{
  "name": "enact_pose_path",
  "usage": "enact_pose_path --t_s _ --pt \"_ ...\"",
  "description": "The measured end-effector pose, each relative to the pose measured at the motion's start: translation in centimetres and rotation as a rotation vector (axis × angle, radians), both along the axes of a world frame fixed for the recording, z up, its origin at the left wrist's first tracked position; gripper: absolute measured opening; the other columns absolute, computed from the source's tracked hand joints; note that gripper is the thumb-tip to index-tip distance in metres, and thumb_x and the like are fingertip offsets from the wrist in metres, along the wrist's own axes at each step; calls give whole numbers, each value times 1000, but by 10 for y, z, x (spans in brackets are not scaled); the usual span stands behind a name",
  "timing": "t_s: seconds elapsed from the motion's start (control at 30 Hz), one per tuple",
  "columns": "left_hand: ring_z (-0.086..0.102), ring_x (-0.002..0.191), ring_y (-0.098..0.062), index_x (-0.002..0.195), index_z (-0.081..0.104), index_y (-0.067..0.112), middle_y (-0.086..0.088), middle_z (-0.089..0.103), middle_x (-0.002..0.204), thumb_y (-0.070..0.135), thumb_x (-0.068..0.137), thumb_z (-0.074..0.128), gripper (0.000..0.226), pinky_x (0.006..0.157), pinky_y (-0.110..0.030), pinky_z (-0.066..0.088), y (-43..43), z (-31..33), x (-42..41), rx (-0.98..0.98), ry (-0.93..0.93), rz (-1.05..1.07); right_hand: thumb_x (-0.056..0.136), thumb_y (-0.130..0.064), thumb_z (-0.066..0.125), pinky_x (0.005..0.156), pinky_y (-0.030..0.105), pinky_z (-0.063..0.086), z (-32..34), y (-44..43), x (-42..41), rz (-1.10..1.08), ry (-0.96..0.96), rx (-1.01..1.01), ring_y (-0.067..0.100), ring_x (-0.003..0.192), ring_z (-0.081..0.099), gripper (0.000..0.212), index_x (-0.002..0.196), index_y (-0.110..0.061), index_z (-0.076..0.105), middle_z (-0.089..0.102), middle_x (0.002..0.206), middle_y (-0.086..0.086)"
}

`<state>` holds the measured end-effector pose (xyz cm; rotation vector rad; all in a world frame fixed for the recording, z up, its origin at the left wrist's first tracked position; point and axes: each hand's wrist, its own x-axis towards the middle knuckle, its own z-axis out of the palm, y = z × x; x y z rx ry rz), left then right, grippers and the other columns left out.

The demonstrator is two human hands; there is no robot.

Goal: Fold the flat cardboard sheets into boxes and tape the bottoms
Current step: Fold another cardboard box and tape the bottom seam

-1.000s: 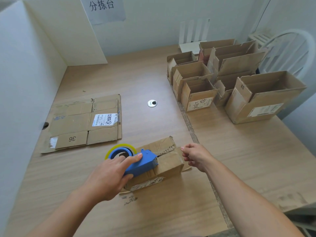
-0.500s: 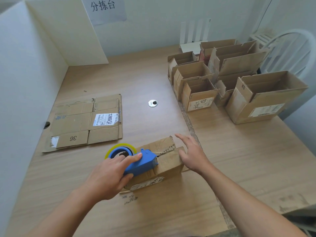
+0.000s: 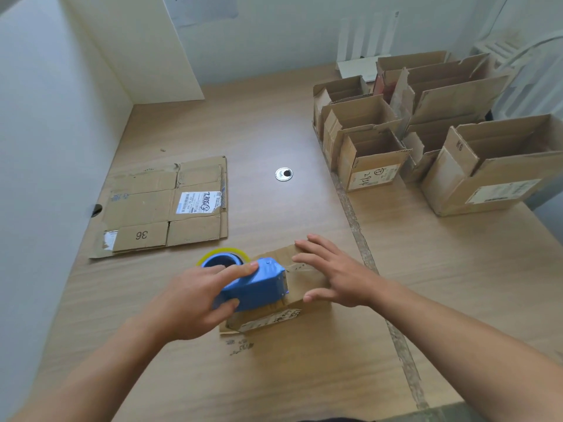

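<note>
Right hand [image 3: 332, 275] has slid onto the brown cardboard box [image 3: 274, 318], fingers spread flat; left hand [image 3: 195, 303] grips the blue plastic tape dispenser [image 3: 256, 287] atop it. Beyond the box, a flat sheet [image 3: 146, 208] reads "36".

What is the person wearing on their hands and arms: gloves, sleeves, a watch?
Nothing that shows. The left hand and right hand are bare, with no gloves, rings, watch or wristband. No sleeve comes into view anywhere up to the edge of the frame.
</note>
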<state>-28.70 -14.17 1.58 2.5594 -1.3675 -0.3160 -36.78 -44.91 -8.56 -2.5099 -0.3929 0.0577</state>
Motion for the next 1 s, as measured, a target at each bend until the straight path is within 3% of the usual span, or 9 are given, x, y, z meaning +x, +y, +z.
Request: enact_pose_path --t_s 0.07,0.17,0.3,0.37,0.5,0.73,0.87,1.0 --pt "62 87 -15 139 15 64 15 66 116 55 79 39 65 65 -28 49 -3 8 6 16 32 11 82 -82 41 122 42 20 -3 0 0 5 -30 -2 16 152 2 76 145 -42 27 20 163 -5" --pt "43 74 -4 135 21 62 20 63 122 55 73 37 64 64 -14 35 -8 22 20 70 55 26 85 -79 41 120 40 21 -4 2 0 -1 -73 -17 18 152 4 75 148 -42 25 20 163 -2" --pt "49 70 1 121 20 82 17 62 89 58 70 35 58 65 -19 38 -2 37 34 135 118 29 89 -76 39 117 40 25 -4 4 1 1 -149 -76 25 150 13 67 146 -43 34 27 161 7" --pt "50 68 -2 120 22 82 14 59 78 57 69 36 58 63 -19 40 -1 42 40 164 176 33 90 -75 38 115 43 32 -5 5 2 9 -175 -101 28 149 17 62 145 -46 37 29 160 10" --pt "52 58 -9 120 36 74 11 60 64 48 71 45 56 53 -22 41 3 53 53 211 280 83 90 -77 34 103 53 46 -3 5 2 19 -159 -179 26 151 14 62 148 -59 19 22 162 6" --pt "63 78 -13 122 38 73 7 69 95 55 65 43 59 71 -41 55 24 61 82 286 397 130 89 -82 21 92 49 47 6 6 2 13 -108 -280 20 149 8 62 147 -62 13 16 163 1" --pt "60 96 -2 118 47 69 20 66 112 51 64 49 57 84 -32 50 46 71 91 305 484 204 89 -82 21 93 50 44 7 6 2 16 -90 -324 20 149 7 60 146 -64 14 13 163 0" --pt "60 101 4 118 47 67 31 64 114 38 69 55 58 89 -30 49 63 73 90 289 621 267 89 -82 19 90 49 44 12 9 3 22 -77 -362 22 148 9 58 144 -67 10 12 162 -1"
